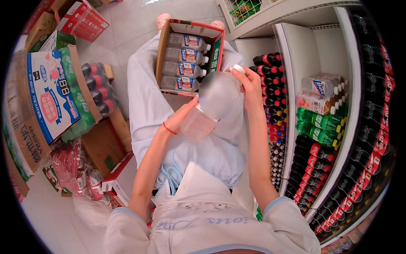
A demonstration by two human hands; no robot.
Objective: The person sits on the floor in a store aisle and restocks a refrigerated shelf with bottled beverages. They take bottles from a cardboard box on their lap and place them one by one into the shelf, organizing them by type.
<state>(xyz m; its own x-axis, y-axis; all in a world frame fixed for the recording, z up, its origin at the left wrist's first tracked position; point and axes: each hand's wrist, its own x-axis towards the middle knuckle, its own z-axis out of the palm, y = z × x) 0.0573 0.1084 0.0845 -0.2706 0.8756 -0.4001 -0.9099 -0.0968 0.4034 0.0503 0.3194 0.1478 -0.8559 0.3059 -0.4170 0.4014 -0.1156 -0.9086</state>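
My left hand (184, 114) wraps the side of a clear plastic bottle (197, 125) held above my lap. A blurred patch hides the middle of the bottle and its label. At the upper right end, the fingers of my right hand (249, 81) pinch a white screw cap (238, 68); whether it is threaded on the neck cannot be seen. Beyond the bottle, an open cardboard carton (217, 50) rests between my legs. Several like bottles (189, 55) with blue-and-white labels and white caps lie in it side by side, caps pointing right.
To the right are shelves (296, 47) with cola bottles (312, 168), green soda bottles (317, 122) and clear bottles (318, 85). Cartons, including a blue-and-white one (52, 92), a shrink-wrapped bottle pack (100, 89) and red plastic packets (69, 165) crowd the left floor.
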